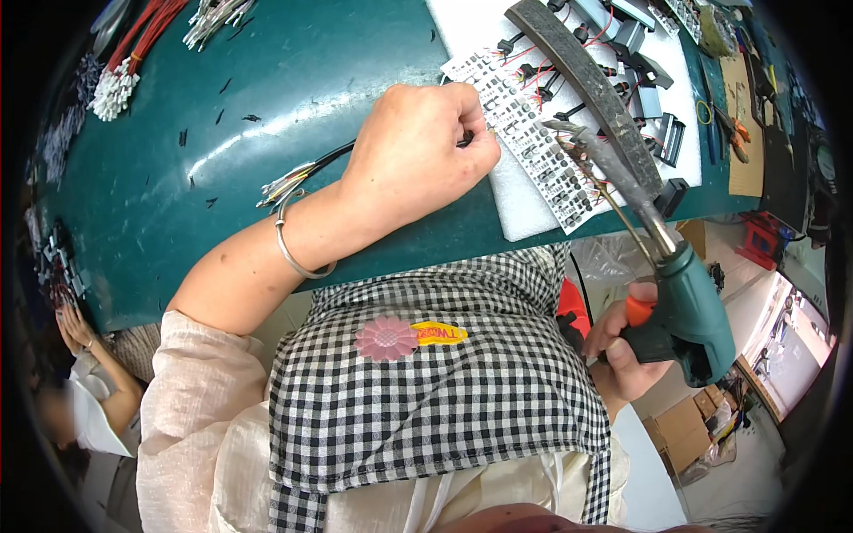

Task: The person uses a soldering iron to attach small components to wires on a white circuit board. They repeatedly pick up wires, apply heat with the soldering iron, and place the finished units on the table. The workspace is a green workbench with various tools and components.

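My left hand (422, 147) is closed in a pinch at the near left edge of a white circuit board panel (533, 147). A black cable (336, 155) runs behind this hand. Its thin coloured wire ends (286, 185) fan out by my wrist, and a short dark piece shows at the fingertips. My right hand (626, 355) grips a green soldering gun (689, 306) with an orange trigger. The gun's metal tip and thin feed tube reach up over the panel's right side. Whether the tip touches the board I cannot tell.
A dark, curved metal bar (591, 89) lies across the panel on a white foam sheet (524, 209). Small black and grey housings (653, 71) with red wires stand beyond it. Wire bundles (115, 89) lie far left on the green mat (293, 71). Another person's hand (75, 329) is at left.
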{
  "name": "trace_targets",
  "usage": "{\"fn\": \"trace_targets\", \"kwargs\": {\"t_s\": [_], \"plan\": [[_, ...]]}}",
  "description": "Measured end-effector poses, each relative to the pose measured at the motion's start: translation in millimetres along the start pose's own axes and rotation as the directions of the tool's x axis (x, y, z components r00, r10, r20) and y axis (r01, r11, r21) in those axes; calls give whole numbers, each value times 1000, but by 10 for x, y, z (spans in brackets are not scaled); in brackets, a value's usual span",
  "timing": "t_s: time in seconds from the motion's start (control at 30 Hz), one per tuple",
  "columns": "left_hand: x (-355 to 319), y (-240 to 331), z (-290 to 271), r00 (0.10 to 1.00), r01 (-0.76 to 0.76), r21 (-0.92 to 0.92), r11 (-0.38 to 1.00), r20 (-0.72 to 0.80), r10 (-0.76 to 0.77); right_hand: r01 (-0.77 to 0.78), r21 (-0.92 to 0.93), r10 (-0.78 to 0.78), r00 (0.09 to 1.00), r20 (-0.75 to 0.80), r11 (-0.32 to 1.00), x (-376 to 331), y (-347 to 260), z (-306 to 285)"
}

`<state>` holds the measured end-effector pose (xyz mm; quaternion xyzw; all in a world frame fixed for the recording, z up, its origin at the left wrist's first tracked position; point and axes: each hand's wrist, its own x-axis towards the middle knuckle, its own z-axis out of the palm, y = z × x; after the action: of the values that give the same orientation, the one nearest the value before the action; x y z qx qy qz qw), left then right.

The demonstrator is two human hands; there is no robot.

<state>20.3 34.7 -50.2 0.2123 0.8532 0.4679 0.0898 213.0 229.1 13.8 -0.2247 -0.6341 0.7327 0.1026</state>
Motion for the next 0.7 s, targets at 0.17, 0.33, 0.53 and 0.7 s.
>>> {"fn": "trace_targets", "kwargs": {"t_s": [0.17,0.33,0.53,0.7], "plan": [[3,-2,3,1000,-20,9,1000,8,20,-26,-61,25,1000,-9,998,-20,6,35],[-19,-13,-94,992,-100,15,995,74,99,-14,-60,13,1000,-4,998,-13,29,-23],[-91,20,-117,980,-177,17,984,92,175,14,-47,-14,1000,2,999,-42,74,-127],[-68,-7,-104,939,-339,149,929,122,323,20,-38,-21,1000,-6,999,-54,115,-152]]}}
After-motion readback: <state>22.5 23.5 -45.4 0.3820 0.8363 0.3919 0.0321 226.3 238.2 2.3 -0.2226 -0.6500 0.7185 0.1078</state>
